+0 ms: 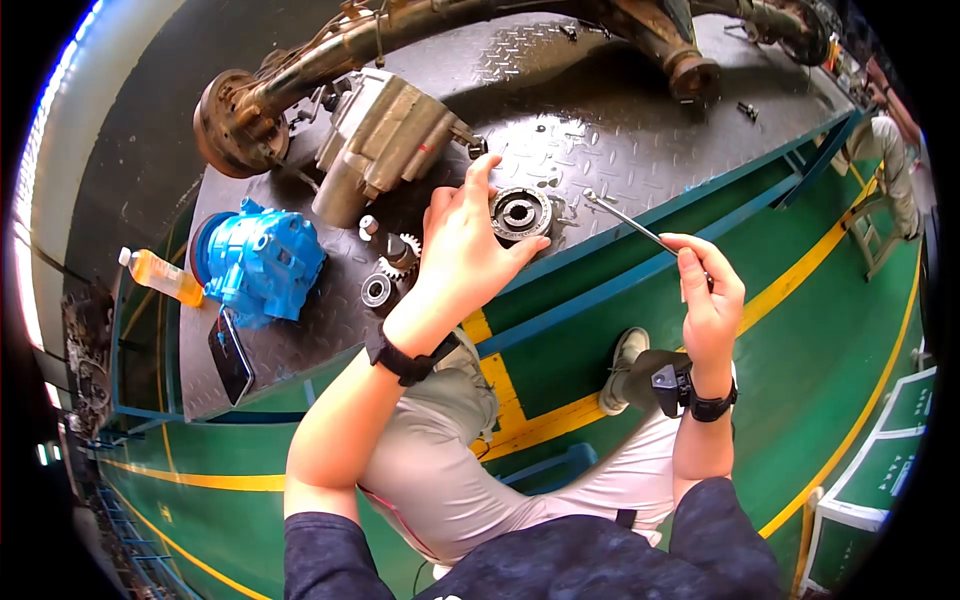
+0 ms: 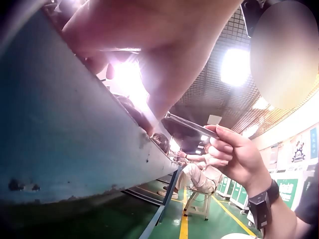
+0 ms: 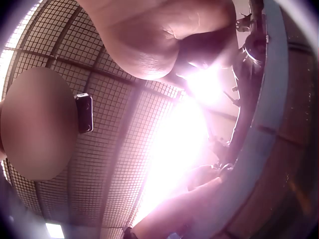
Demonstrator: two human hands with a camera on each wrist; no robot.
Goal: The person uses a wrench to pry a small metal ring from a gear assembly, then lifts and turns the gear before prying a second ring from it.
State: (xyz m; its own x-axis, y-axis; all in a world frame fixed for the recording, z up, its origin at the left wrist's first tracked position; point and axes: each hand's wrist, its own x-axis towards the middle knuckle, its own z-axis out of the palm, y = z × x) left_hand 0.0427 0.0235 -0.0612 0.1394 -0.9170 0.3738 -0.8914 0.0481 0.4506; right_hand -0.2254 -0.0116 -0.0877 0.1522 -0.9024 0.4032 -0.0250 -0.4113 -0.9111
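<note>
A round metal part with a splined centre lies flat near the bench's front edge. My left hand is around its left and lower sides, thumb at the lower rim, index finger extended past the upper left; its exact contact is partly hidden. My right hand pinches a slim metal rod by its lower end, the far tip pointing over the bench to the right of the round part. In the left wrist view, the right hand grips the rod. Glare hides the work in the right wrist view.
Left of the left hand are a bearing, a small gear and a grey metal housing. Farther left are a blue unit, a phone and a bottle. A rusty axle crosses the back.
</note>
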